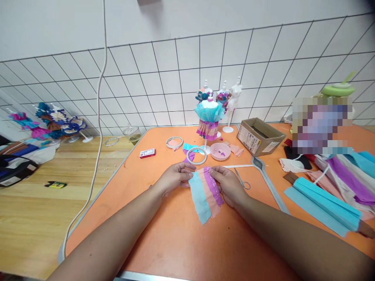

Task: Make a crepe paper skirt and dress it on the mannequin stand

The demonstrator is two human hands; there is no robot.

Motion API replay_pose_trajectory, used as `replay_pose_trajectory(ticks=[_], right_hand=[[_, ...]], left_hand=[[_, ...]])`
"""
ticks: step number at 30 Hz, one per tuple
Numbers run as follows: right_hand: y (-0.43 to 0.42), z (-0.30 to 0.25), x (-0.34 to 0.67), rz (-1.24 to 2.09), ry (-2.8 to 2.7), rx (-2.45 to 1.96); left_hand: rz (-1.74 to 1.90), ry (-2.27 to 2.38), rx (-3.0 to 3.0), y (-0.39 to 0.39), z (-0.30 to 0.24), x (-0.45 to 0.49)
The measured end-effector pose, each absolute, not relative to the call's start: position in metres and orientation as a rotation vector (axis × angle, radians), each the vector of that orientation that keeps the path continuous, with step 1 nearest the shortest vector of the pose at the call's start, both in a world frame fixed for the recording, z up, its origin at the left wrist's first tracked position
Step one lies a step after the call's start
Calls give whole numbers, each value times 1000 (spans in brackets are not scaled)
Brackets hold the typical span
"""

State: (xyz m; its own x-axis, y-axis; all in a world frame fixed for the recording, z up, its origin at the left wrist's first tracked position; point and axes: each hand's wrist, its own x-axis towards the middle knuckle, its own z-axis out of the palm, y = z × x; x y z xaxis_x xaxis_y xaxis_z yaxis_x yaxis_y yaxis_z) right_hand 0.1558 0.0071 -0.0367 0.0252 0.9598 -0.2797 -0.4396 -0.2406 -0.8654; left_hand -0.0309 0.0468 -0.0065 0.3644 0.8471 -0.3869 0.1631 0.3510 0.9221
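Note:
Between my two hands hangs a layered piece of crepe paper (202, 195), striped light blue, peach and purple. My left hand (177, 178) pinches its upper left corner at the blue strip. At the upper right, my right hand (228, 183) grips the purple edge between thumb and fingers. Just beyond the paper lies a round hoop (188, 156) with purple and blue scraps by it. A pink bowl (220, 151) holds small purple bits. Beside my right hand rests a pair of scissors (246, 184), partly hidden.
A small mannequin (209, 113) in a blue and purple paper dress stands behind the bowl, with others farther back. A cardboard box (260, 136) is at the back right. Folded crepe paper (325, 201) lies at the right. A white cable (99, 117) hangs at the left.

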Motion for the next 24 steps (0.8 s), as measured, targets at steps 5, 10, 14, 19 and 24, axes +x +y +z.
replay_pose_trajectory(ticks=[5,10,14,19,24], right_hand=[[9,-40,158,1490,-659,-1083],[11,-44,161,1490,-672,-1071],[11,-43,162,1486,-675,-1075],[10,-43,162,1506,-700,-1105],[7,-39,160,1549,-751,-1124]], left_hand=[[510,1022,1116,44,-3,-32],[553,967,1425,40,-5,-28],[620,934,1363,42,-9,-26],[588,969,1237,46,-8,-29],[469,1121,1490,47,-8,-35]])
